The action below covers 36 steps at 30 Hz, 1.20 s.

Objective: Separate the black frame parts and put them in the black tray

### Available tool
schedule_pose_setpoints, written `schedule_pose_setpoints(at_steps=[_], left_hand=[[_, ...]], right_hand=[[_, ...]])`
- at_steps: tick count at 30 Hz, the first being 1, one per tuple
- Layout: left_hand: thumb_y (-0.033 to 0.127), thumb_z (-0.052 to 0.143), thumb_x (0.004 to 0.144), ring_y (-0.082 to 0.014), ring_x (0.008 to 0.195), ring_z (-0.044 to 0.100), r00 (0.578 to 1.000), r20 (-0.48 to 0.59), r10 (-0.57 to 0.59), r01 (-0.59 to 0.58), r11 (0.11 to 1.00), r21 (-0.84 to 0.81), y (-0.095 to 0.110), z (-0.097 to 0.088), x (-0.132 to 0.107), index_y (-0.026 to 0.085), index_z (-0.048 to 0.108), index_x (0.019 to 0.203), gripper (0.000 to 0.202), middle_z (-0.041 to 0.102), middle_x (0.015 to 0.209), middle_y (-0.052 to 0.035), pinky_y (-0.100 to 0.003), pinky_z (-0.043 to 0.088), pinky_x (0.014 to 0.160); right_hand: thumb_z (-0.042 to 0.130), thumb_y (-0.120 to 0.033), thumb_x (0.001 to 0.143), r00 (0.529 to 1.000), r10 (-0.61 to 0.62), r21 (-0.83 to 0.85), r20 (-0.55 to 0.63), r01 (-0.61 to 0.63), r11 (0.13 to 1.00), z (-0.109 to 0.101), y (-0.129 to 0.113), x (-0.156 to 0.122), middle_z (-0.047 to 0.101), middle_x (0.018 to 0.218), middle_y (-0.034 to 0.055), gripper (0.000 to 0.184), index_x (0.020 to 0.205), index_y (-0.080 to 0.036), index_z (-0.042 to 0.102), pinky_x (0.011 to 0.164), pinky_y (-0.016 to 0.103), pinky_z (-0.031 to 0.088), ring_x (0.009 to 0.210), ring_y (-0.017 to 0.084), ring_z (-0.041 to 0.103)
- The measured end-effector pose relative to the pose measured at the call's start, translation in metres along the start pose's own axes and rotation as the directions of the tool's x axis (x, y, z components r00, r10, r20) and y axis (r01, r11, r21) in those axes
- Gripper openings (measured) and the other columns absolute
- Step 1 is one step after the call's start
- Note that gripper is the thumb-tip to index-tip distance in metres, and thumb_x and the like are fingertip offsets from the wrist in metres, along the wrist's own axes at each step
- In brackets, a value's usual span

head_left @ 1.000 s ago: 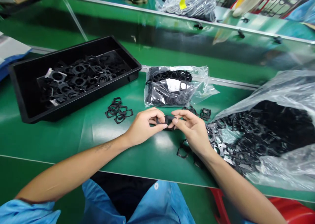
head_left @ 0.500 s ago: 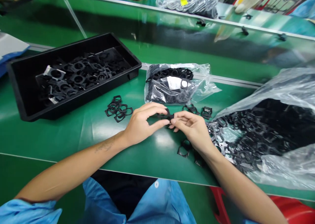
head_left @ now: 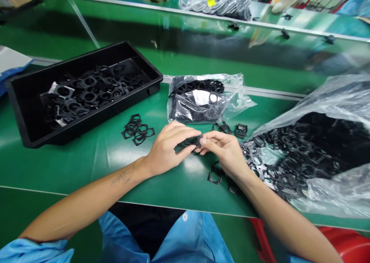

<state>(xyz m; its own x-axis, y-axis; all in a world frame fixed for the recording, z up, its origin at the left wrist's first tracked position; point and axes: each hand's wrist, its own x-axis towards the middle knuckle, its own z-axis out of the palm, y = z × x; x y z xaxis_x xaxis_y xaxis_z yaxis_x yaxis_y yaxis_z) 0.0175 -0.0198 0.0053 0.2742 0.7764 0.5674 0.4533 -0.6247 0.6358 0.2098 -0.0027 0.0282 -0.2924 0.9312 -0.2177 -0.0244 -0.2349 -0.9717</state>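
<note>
Between my two hands is a small black plastic part (head_left: 197,141), held above the green table. My left hand (head_left: 166,147) has its thumb and index finger curved around the part's edges. From the other side, my right hand (head_left: 228,149) pinches it between thumb and fingers; those fingertips cover much of its shape. Left of my left hand lies a small pile of thin black ring frames (head_left: 138,130). Another black frame (head_left: 214,177) rests just below my right hand, and a thicker black piece (head_left: 241,131) lies beyond it.
A black tray (head_left: 95,118) of black frames stands at the left. A sealed clear bag (head_left: 231,97) of black rings lies behind my hands. On the right, a large open plastic bag (head_left: 326,190) spills black parts. A clear upright panel (head_left: 185,43) runs along the back.
The black part has turned slightly between my fingers, showing more of its flat face. My left thumb and index finger have spread a little wider. The whole view has shifted slightly.
</note>
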Motion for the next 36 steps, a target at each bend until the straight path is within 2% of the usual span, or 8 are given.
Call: schedule_pose_setpoints(at_steps=[7,12,21,25,36], left_hand=[[0.018,0.069,0.087,-0.0226,0.115,0.065,0.987,0.054,-0.152,0.16,0.964,-0.213,-0.003,-0.0001,0.0011,0.02,0.071,0.108,0.021,0.069,0.119,-0.0097,-0.039,0.052,0.102],[0.015,0.07,0.086,-0.0214,0.114,0.064,0.982,0.085,-0.17,0.188,0.933,-0.307,-0.0047,0.0011,0.0004,0.02,0.072,0.108,0.023,0.07,0.115,-0.0086,-0.038,0.053,0.103],[0.016,0.073,0.084,-0.0172,0.095,0.066,0.965,0.084,-0.248,0.26,0.878,-0.401,-0.0048,0.0039,0.0002,0.02,0.071,0.107,0.024,0.07,0.11,-0.0072,-0.032,0.057,0.087],[0.016,0.071,0.085,-0.0162,0.091,0.065,0.967,0.1,-0.236,0.256,0.864,-0.434,-0.0039,0.0044,-0.0004,0.02,0.071,0.107,0.022,0.07,0.11,-0.0076,-0.032,0.058,0.085],[0.022,0.075,0.085,-0.0171,0.093,0.067,0.981,0.044,-0.189,0.191,0.904,-0.383,-0.0033,0.0035,0.0009,0.02,0.072,0.106,0.02,0.072,0.106,-0.0064,-0.032,0.058,0.085]], right_hand=[[0.091,-0.045,0.069,1.0,-0.004,0.038,0.002,0.004,0.999,-0.0007,0.0,-0.0008,0.074,0.064,0.0025,0.033,0.075,-0.017,0.073,0.061,0.026,0.06,0.059,0.015,0.07],[0.089,-0.045,0.072,0.999,-0.024,0.027,0.022,0.023,0.999,-0.0013,0.0009,-0.0015,0.074,0.067,0.0026,0.032,0.077,-0.017,0.073,0.064,0.027,0.06,0.061,0.015,0.071],[0.089,-0.047,0.071,0.998,-0.052,0.007,0.031,0.052,0.999,-0.0015,0.0003,-0.0022,0.073,0.068,0.0021,0.035,0.078,-0.017,0.072,0.066,0.028,0.061,0.062,0.016,0.071],[0.089,-0.048,0.07,0.998,-0.048,-0.005,0.033,0.048,0.999,-0.0012,-0.0006,-0.0026,0.073,0.068,0.0024,0.036,0.077,-0.017,0.071,0.064,0.028,0.06,0.061,0.015,0.071],[0.091,-0.049,0.067,0.999,-0.03,0.011,0.033,0.03,0.999,0.0012,-0.003,-0.0051,0.072,0.066,0.0016,0.039,0.076,-0.017,0.072,0.062,0.025,0.058,0.059,0.014,0.07]])
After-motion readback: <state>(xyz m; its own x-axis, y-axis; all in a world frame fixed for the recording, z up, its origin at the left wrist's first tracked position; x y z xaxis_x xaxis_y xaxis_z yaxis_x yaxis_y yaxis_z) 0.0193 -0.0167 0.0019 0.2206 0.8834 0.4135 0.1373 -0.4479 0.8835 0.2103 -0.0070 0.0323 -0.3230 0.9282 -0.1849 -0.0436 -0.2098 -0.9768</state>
